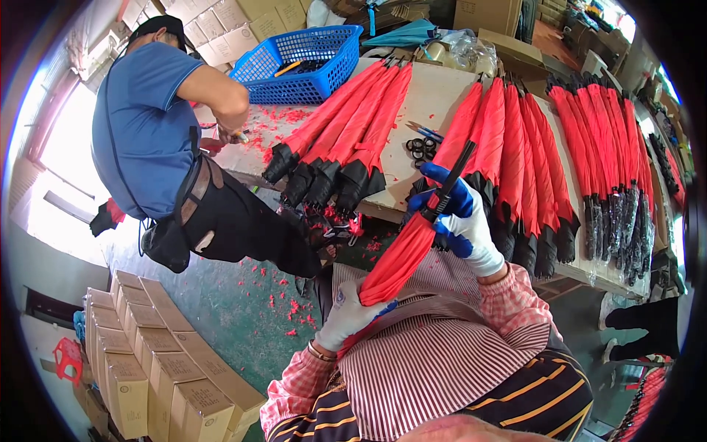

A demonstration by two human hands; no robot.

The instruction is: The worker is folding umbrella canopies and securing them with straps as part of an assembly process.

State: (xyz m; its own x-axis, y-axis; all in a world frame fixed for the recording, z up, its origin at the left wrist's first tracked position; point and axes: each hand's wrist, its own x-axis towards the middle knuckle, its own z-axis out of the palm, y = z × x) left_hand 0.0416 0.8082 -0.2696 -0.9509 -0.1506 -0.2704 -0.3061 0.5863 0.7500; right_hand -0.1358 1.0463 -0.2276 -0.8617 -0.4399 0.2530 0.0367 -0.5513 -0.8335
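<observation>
A folded red umbrella (401,261) with a black end lies slantwise across my lap, its black end pointing up and away. My left hand (352,317), in a white and blue work glove, wraps round the lower red cloth. Near the black end, my right hand (464,221) in a matching glove has its fingers bent round the umbrella. Just beyond it on the table (412,92) lies a small heap of black rings (421,149), with pens (426,132) beside them. Folded red umbrellas with black edges (526,169) lie to the right of the rings.
Another person (147,132) in a blue shirt works at the table's left end, near more red umbrellas (350,132) and a blue plastic basket (298,66). Red scraps litter the green floor (258,295). Stacked cartons (158,353) stand at lower left; bundled umbrellas (607,140) lie far right.
</observation>
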